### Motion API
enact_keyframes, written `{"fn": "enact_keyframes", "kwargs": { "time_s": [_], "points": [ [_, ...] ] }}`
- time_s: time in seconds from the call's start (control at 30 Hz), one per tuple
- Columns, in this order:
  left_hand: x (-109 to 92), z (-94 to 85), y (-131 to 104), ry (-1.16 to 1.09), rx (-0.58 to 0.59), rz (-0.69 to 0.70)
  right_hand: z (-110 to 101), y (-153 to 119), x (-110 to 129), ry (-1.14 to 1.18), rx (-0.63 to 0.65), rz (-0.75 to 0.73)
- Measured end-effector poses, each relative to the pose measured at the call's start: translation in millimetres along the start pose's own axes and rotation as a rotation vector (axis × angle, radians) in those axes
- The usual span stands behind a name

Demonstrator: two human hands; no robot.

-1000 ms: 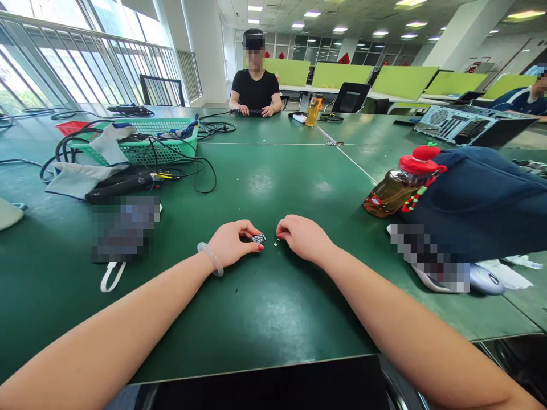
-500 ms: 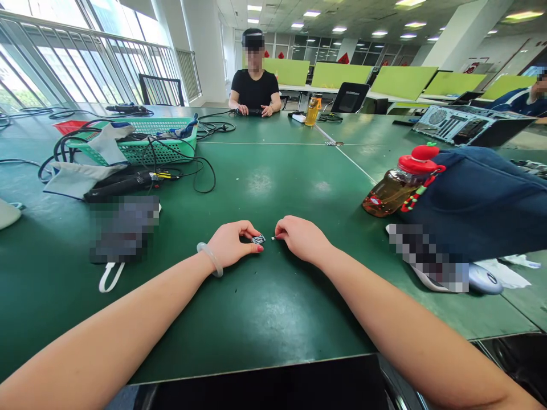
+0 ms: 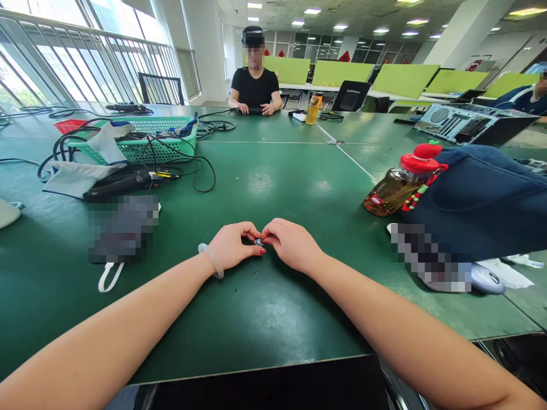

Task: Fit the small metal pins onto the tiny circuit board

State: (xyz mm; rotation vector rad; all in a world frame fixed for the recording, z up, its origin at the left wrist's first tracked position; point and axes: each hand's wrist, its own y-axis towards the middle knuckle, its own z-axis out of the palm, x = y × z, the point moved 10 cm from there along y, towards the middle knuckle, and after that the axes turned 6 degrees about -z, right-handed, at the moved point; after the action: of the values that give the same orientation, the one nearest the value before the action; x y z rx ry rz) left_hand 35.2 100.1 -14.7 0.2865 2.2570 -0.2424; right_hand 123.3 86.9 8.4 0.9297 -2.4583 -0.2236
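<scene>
My left hand (image 3: 233,245), with a pale bangle at its wrist, pinches a small black-and-white patterned piece (image 3: 258,242) between thumb and fingers, low over the green table (image 3: 273,307). My right hand (image 3: 293,242) is closed in a pinch at the right side of that piece, its fingertips meeting the left hand's fingers. What the right fingertips hold is hidden now; a tiny pale piece showed there earlier.
At left are a green basket (image 3: 160,154) with cables and gloves, and a dark blurred item (image 3: 126,230) with a white strap. At right lie a red-lidded bottle (image 3: 393,188), dark blue cloth (image 3: 482,199) and a mouse (image 3: 487,279). A person (image 3: 255,85) sits opposite.
My right hand has moved left and its fingertips have come up to the patterned piece. The tiny pale piece is no longer visible. My left hand has hardly moved.
</scene>
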Motion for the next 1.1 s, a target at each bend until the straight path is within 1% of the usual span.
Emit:
{"fn": "enact_keyframes", "kwargs": {
  "time_s": [0.33, 0.57, 0.7, 0.9, 1.0, 1.1],
  "points": [
    [3, 0.6, 1, -0.031, 0.012, 0.002, -1, 0, 2, -0.004, 0.010, 0.002],
    [0, -0.9, 0, -0.072, 0.003, -0.009, -4, 0, 1, -0.010, -0.009, -0.010],
    [1, -0.3, 0, -0.081, 0.003, -0.005, -4, 0, 2, -0.022, 0.003, -0.010],
    [2, -0.1, 0, -0.085, 0.008, -0.008, -5, 0, 3, -0.014, -0.013, -0.018],
    [3, -1.4, 1, -0.106, 0.003, -0.010, -8, -1, 1, 0.005, -0.026, -0.019],
    [4, -2.3, 1, -0.151, 0.004, -0.013, -10, -1, -7, 0.004, -0.038, 0.017]
  ]
}}
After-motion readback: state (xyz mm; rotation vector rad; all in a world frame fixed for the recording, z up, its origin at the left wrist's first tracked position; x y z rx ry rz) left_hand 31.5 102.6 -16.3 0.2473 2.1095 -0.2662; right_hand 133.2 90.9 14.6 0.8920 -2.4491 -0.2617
